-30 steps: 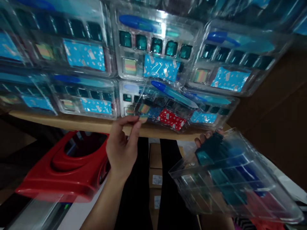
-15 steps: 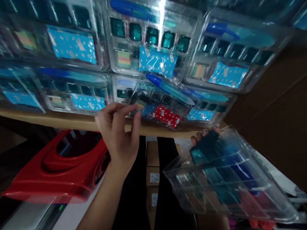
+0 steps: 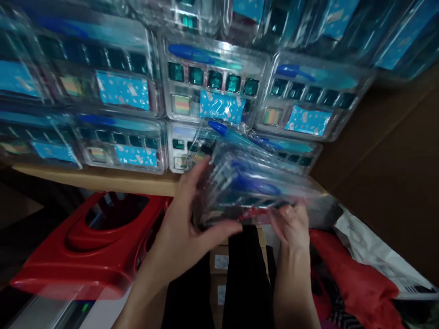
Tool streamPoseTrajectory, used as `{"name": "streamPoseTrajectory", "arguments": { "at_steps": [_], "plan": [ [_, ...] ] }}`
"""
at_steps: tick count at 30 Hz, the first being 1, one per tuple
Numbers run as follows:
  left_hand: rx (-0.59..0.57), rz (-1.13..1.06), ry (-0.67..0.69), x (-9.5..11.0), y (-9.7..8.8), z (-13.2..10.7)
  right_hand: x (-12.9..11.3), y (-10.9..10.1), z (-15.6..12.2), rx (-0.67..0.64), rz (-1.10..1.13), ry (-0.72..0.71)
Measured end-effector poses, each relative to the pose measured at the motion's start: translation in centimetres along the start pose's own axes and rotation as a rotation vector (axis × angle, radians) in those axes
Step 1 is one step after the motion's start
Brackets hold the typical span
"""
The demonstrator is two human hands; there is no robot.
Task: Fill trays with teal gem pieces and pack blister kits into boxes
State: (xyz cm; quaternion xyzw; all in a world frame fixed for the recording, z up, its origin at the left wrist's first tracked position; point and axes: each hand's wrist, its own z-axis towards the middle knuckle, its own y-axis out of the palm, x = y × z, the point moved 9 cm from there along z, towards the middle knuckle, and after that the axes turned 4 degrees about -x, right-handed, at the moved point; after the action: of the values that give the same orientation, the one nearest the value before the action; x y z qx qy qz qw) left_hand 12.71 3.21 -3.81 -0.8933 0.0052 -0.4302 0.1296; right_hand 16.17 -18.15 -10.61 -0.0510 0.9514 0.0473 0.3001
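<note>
Between both hands is a transparent plastic pack (image 3: 260, 185), blurred by motion, with dark blue pen shapes and a red patch inside. My left hand (image 3: 187, 224) grips its left end, thumb along the lower side and fingers partly hidden behind it. At the lower right edge, my right hand (image 3: 291, 224) has its fingers closed on the same pack. Just behind lies another loose pack with a blue pen (image 3: 222, 130), largely covered by the held one. I cannot tell whether the held pack is one piece or several together.
Rows of similar packs (image 3: 219, 82) are stacked behind a cardboard edge (image 3: 103, 180). Brown cardboard (image 3: 384, 151) rises on the right. Lower left is a red plastic piece with a round opening (image 3: 78, 256); lower right, red fabric (image 3: 356, 274) and white plastic wrapping (image 3: 377, 246).
The transparent pack has swung from the lower right to the middle, in front of the stack. My left hand, earlier at the loose pack, now grips this pack too.
</note>
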Motion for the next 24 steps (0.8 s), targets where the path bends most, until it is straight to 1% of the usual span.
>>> {"name": "streamPoseTrajectory", "arguments": {
  "at_steps": [2,5,7,10,15,18,21,24],
  "plan": [
    [0.093,0.059,-0.022,-0.3,-0.8,1.0,0.1,1.1,0.0,0.01,0.003,0.026],
    [0.162,0.111,-0.029,-0.8,-1.4,2.5,-0.5,2.0,0.2,0.096,-0.04,-0.018],
    [0.203,0.154,-0.004,-0.9,-1.9,3.1,-1.2,2.2,0.2,0.144,-0.096,-0.059],
    [0.242,0.217,0.031,-1.1,-2.2,3.5,-2.1,2.0,0.1,0.228,-0.222,-0.122],
    [0.219,0.269,0.03,-1.6,-1.5,4.3,-2.1,1.4,0.2,0.275,-0.28,-0.151],
    [0.157,0.283,0.045,-1.9,-0.9,5.2,-2.3,0.7,0.5,0.318,-0.372,-0.159],
    [0.076,0.218,0.04,-2.5,-0.2,5.9,-2.0,0.6,1.2,0.266,-0.402,-0.149],
    [0.075,0.081,-0.018,-3.2,-0.1,5.7,-1.2,0.4,1.1,0.22,-0.298,-0.128]
  ]
}}
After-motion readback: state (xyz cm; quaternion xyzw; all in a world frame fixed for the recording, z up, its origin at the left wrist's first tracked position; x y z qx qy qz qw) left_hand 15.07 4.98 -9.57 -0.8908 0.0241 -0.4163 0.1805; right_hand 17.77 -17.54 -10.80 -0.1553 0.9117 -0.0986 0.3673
